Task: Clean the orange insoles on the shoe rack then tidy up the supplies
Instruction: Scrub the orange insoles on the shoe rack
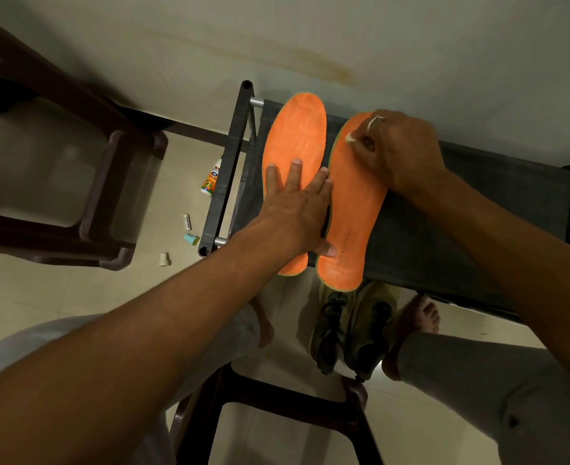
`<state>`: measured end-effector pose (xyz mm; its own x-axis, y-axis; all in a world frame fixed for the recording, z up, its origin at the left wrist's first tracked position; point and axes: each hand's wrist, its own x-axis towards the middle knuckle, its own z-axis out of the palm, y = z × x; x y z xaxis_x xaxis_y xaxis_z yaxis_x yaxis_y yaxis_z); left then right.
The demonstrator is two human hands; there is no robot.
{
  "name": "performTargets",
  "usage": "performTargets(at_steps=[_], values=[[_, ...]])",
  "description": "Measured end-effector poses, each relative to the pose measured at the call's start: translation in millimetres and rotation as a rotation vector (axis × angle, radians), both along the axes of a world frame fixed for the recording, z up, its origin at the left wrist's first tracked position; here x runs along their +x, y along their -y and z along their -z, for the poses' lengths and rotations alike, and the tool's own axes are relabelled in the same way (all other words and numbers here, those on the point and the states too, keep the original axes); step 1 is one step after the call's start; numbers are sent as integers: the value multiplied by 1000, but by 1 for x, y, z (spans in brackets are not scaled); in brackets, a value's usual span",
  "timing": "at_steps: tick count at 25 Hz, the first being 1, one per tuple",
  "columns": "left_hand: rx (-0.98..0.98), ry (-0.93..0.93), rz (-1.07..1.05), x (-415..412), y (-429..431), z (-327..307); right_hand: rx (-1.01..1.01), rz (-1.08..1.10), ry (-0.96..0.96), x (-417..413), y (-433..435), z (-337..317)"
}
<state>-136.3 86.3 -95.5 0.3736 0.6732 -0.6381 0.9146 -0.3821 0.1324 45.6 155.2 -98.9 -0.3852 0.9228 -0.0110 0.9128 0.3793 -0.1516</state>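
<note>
One insole (293,135) is pressed by the spread left hand (297,203); at two o'clock, a white wad (349,138) is pinched by the right hand (397,152).

Orange insoles (295,135), green-edged; dark grey rack (498,182); shoes (354,330) possibly olive.

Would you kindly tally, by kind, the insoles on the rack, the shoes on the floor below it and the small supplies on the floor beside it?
Orange insoles: 2
Shoes: 2
Small floor supplies: 4
Total: 8
</note>
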Motion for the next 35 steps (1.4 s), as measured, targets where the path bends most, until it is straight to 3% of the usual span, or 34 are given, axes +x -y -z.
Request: performTargets(at_steps=[4,9,12,17,21,25,30,35], values=[[-10,-4,-1,0,1,0,-134,-163,29,-5,8,5],[-1,-1,-1,-1,0,0,-4,12,-5,3,-4,-1],[-6,-19,3,-1,0,-1,-116,-184,30,-5,10,6],[-3,-8,2,-1,-1,1,46,32,8,7,-8,-2],[-8,-15,2,0,1,0,-70,-165,31,-1,7,5],[-1,-3,2,0,0,0,68,67,-19,8,-9,2],[-8,-12,5,-1,1,-1,-13,-26,-18,2,2,6],[12,-12,5,-1,1,-1,78,144,-88,4,-6,6]])
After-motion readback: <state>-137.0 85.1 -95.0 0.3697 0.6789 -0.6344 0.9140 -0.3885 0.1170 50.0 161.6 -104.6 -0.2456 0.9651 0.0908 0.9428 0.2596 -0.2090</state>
